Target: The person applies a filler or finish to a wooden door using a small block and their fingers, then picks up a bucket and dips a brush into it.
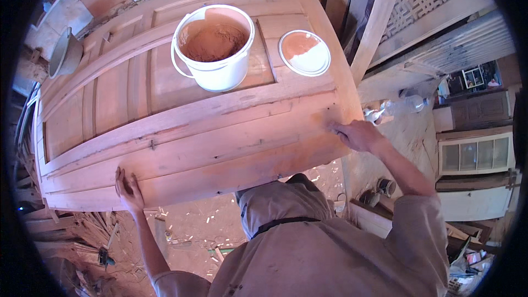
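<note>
A large panelled wooden door (247, 132) lies flat in front of me, its near edge closest to my body. My left hand (130, 191) rests at this near edge toward the left, fingers spread and lying on the wood, holding nothing. Near the right end, my right hand (360, 135) is closed with its fingertips against the wood by the corner; whatever it may hold is hidden. On the door stands a white bucket (220, 80) with reddish-brown paste or powder (214, 41) inside. Beside it lies a round white lid (311, 63), partly smeared with the same brown.
A grey bowl (66, 53) is at the far left. A wooden plank (377, 25) leans beside a lattice panel (421, 0) at the upper right. A plastic bottle (411, 104) lies right of the door. Scraps and chips litter the floor (190, 231).
</note>
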`<action>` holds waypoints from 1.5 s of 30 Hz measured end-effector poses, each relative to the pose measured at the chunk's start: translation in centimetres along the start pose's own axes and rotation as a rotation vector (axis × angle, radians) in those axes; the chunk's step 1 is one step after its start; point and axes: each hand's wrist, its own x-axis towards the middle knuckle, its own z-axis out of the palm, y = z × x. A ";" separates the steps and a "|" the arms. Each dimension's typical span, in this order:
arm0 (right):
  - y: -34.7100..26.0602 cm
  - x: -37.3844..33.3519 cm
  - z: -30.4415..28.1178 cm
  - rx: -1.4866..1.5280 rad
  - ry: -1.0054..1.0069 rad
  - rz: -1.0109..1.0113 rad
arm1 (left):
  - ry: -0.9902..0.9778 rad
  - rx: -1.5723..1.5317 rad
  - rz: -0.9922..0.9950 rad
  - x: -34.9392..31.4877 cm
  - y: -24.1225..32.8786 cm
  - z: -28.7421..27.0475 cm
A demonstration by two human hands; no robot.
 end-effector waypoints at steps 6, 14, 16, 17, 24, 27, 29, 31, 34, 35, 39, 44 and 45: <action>-3.0 0.7 7.1 0.208 0.341 0.078 | 0.000 0.061 -0.001 -0.1 0.1 -0.3; -6.7 1.5 10.1 0.246 0.511 0.180 | 0.015 -0.032 0.020 -0.5 -0.9 0.2; -6.5 0.4 10.4 0.220 0.430 0.202 | -0.003 -0.030 0.017 -0.5 -0.7 0.0; -6.5 -0.2 9.6 0.192 0.365 0.220 | -0.003 -0.003 0.031 -0.4 -0.8 -0.1; -2.9 -3.0 2.0 1.078 0.177 0.267 | 0.002 -0.013 -0.004 -0.3 -0.4 -0.1; -1.9 -1.4 3.0 1.367 0.061 0.317 | -0.002 0.012 -0.011 -0.2 -0.4 -0.1; -1.4 -0.9 3.9 1.281 -0.041 0.352 | 0.003 0.013 -0.041 -0.2 -0.4 0.0; -1.2 -0.7 4.8 1.065 -0.107 0.376 | 0.012 0.000 -0.017 0.0 -0.3 0.2; -1.3 0.1 5.5 0.948 0.018 0.285 | 0.007 0.004 -0.015 -0.2 -0.1 0.1; -1.1 0.7 5.8 0.900 0.060 0.245 | 0.008 0.004 -0.015 0.0 0.0 0.2; -1.2 3.1 4.1 0.812 0.048 0.208 | 0.022 0.008 -0.011 -0.2 -0.2 0.3; -2.1 4.6 3.1 1.075 -0.048 0.229 | 0.026 -0.038 -0.017 -0.3 0.1 0.5; -2.5 4.4 3.2 1.178 -0.031 0.180 | 0.030 -0.030 -0.008 -0.3 0.1 0.3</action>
